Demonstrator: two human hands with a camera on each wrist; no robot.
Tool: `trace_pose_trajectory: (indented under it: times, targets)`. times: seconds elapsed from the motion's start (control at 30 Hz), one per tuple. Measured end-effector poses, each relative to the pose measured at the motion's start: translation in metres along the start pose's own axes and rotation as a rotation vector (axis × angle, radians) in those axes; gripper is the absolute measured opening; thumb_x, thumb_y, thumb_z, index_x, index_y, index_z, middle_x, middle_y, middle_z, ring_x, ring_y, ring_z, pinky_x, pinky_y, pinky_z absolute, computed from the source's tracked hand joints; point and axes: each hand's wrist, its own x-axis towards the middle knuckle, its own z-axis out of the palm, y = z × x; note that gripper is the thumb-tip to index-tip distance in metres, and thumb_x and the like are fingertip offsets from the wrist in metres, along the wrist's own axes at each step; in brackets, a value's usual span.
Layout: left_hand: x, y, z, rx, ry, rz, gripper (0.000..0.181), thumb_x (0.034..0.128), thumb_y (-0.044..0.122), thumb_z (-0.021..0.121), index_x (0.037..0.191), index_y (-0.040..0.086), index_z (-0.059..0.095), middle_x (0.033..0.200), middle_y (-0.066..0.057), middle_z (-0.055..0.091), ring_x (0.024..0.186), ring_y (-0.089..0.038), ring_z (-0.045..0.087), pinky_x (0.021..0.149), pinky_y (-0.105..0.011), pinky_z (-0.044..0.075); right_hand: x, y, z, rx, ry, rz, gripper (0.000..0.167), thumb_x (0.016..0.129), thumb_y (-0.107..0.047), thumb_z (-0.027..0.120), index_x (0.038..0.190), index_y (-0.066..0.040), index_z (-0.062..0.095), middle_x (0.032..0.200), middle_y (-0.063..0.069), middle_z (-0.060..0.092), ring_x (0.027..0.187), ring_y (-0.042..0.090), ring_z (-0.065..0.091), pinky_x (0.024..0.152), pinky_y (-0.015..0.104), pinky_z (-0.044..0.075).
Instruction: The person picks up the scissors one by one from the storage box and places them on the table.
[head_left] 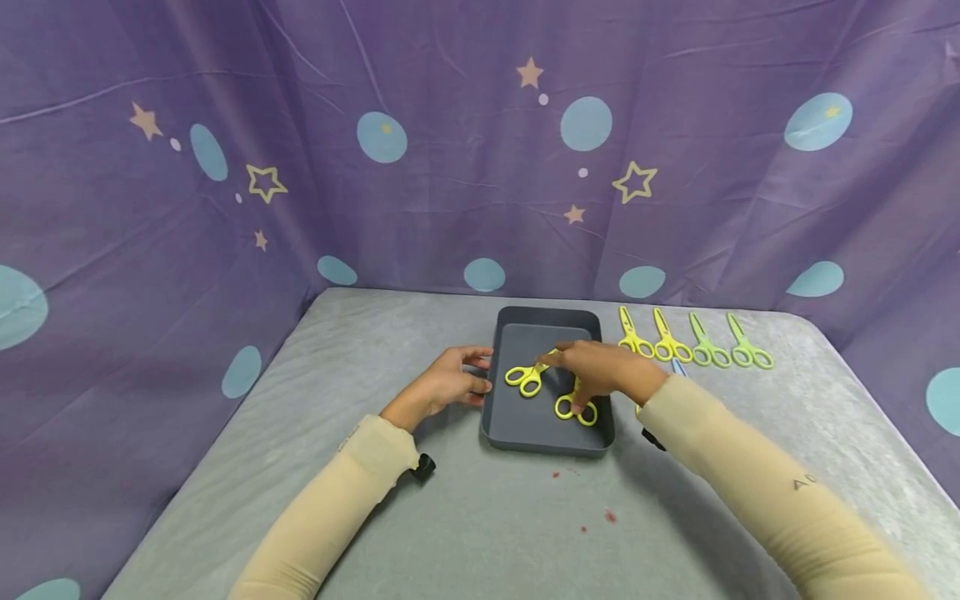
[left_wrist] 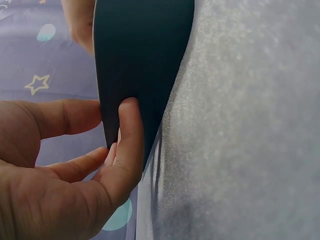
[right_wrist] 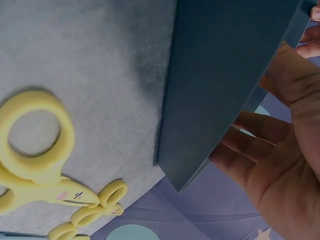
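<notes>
A dark grey tray (head_left: 547, 450) holds two pairs of yellow scissors, one left of centre (head_left: 532, 373) and one nearer the right wall (head_left: 596, 414). My left hand (head_left: 450, 383) touches the tray's left wall from outside; in the left wrist view its bent fingers (left_wrist: 131, 130) rest against the wall (left_wrist: 145, 50). My right hand (head_left: 603, 367) reaches over the right rim, thumb over the right pair's handles and a finger by the left pair's blades. In the right wrist view the hand (right_wrist: 280, 170) has its fingertips behind the tray wall (right_wrist: 215, 75); their grip is hidden.
Right of the tray, two yellow scissors (head_left: 636, 343) (head_left: 670, 346) and two green ones (head_left: 707, 350) (head_left: 746, 350) lie in a row. A blue piece (head_left: 678, 367) and a yellow one (head_left: 638, 411) show beside the right wrist. A purple curtain (head_left: 450, 217) hangs behind.
</notes>
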Motion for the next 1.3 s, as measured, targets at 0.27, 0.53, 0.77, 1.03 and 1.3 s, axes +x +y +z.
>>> trace_pose_trajectory:
  times: [0.27,0.53,0.77,1.03,1.3]
  targets:
    - [0.0,0.0,-0.001,-0.003,-0.009,0.007,0.07,0.0901,-0.014,0.067,0.154,0.005,0.045,0.14,-0.022,0.048,0.082,-0.022,0.065,0.074,-0.039,0.064,0.01,-0.006,-0.003,-0.039,-0.041,-0.014,0.091,0.077,-0.029,0.092,0.156,-0.022,0.047,0.151,0.018,0.05,0.133,0.037,0.051,0.104,0.054,0.051]
    - [0.0,0.0,-0.001,0.001,-0.012,0.009,0.071,0.0895,-0.014,0.067,0.154,0.004,0.045,0.139,-0.022,0.048,0.083,-0.022,0.065,0.073,-0.038,0.064,0.021,-0.013,-0.003,-0.042,-0.065,-0.048,0.086,0.08,-0.024,0.09,0.155,-0.023,0.049,0.156,0.016,0.045,0.138,0.036,0.048,0.106,0.053,0.05]
    - [0.001,-0.001,-0.001,0.007,-0.008,0.01,0.07,0.0897,-0.013,0.068,0.153,0.005,0.046,0.139,-0.022,0.049,0.084,-0.023,0.066,0.073,-0.038,0.064,0.027,-0.023,-0.005,-0.109,-0.051,-0.081,0.082,0.079,-0.027,0.09,0.152,-0.027,0.053,0.152,0.011,0.051,0.133,0.031,0.054,0.104,0.05,0.052]
    - [0.001,-0.002,0.0,0.011,-0.009,0.01,0.07,0.0904,-0.014,0.067,0.154,0.004,0.044,0.14,-0.022,0.05,0.084,-0.023,0.066,0.074,-0.038,0.064,0.025,-0.03,-0.004,-0.162,-0.009,-0.104,0.081,0.079,-0.03,0.09,0.152,-0.024,0.054,0.152,0.011,0.052,0.13,0.03,0.057,0.106,0.049,0.051]
    - [0.002,-0.002,-0.001,0.009,-0.011,0.015,0.07,0.0905,-0.013,0.067,0.154,0.005,0.044,0.14,-0.022,0.049,0.083,-0.023,0.066,0.073,-0.038,0.064,0.007,-0.024,0.001,-0.179,0.126,-0.133,0.071,0.084,-0.04,0.084,0.147,-0.019,0.059,0.142,0.014,0.059,0.125,0.035,0.058,0.102,0.055,0.051]
